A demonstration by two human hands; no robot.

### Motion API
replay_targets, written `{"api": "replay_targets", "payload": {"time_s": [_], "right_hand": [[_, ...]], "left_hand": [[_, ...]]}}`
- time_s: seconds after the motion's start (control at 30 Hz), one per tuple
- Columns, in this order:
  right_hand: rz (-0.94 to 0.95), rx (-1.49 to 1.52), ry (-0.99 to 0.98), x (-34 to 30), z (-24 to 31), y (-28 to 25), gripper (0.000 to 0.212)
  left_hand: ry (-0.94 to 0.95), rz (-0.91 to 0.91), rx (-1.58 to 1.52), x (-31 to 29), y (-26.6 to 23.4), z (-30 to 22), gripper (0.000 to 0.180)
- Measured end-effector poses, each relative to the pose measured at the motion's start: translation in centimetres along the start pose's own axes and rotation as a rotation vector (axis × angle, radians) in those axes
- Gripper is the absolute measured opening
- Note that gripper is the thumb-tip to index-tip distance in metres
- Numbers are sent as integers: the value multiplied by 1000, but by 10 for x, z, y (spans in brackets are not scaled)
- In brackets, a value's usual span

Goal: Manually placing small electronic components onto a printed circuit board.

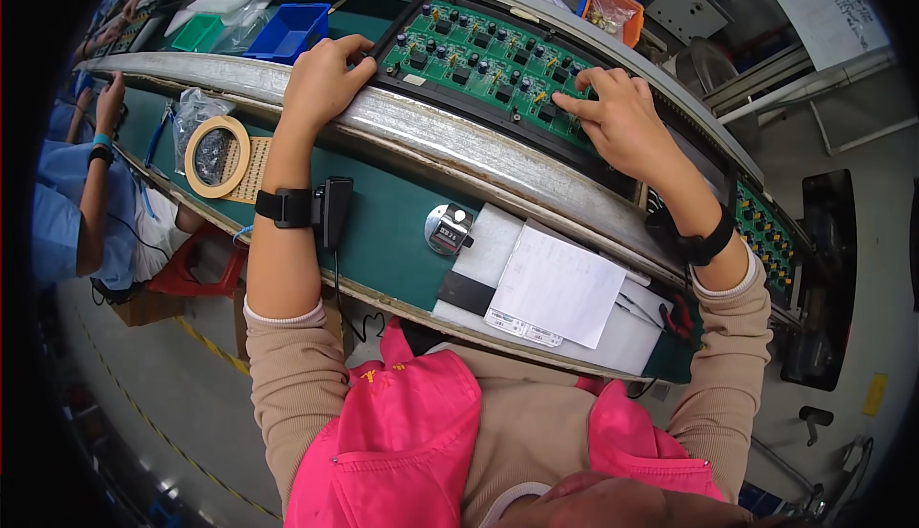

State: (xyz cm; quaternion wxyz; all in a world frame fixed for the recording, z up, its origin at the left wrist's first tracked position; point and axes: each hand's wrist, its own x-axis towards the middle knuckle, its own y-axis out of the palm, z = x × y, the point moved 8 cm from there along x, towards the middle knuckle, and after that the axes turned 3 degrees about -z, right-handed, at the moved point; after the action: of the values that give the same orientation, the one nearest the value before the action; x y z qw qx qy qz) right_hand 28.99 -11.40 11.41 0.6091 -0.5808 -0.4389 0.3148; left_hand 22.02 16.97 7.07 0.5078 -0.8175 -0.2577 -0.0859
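Note:
A green circuit board panel (469, 76), dotted with black capacitors, dark chips and small yellow parts, lies in a black carrier frame (459, 97) on the conveyor. At the carrier's left end is my left hand (324, 83), its thumb and forefinger bent but apart against the frame's edge. My right hand (620, 118) is over the panel's right end. Its thumb and forefinger stand apart close to the parts there, and no held part shows between them. The palm hides that corner of the panel. Both wrists wear black straps.
Beyond my left hand are a blue bin (287, 32) and a green tray (199, 33). An orange bin (613, 13) stands behind the conveyor. Nearer me lie a tally counter (449, 229), paper sheets (560, 284), red-handled pliers (678, 317) and a tape roll (217, 157). Co-workers sit at left.

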Motion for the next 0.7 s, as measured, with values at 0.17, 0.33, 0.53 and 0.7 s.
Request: {"api": "replay_targets", "payload": {"time_s": [0.17,0.33,0.53,0.7], "right_hand": [[-11,4,7,-2,-2,1,39],[-73,48,30,0,-17,-2,42],[-31,27,61,5,-29,-3,44],[-22,-38,143,23,-60,7,43]], "left_hand": [[10,-6,-3,1,1,0,28],[11,-6,-3,2,2,-2,28],[-26,47,-9,0,0,-3,28],[-29,31,-5,0,-1,-2,27]]}}
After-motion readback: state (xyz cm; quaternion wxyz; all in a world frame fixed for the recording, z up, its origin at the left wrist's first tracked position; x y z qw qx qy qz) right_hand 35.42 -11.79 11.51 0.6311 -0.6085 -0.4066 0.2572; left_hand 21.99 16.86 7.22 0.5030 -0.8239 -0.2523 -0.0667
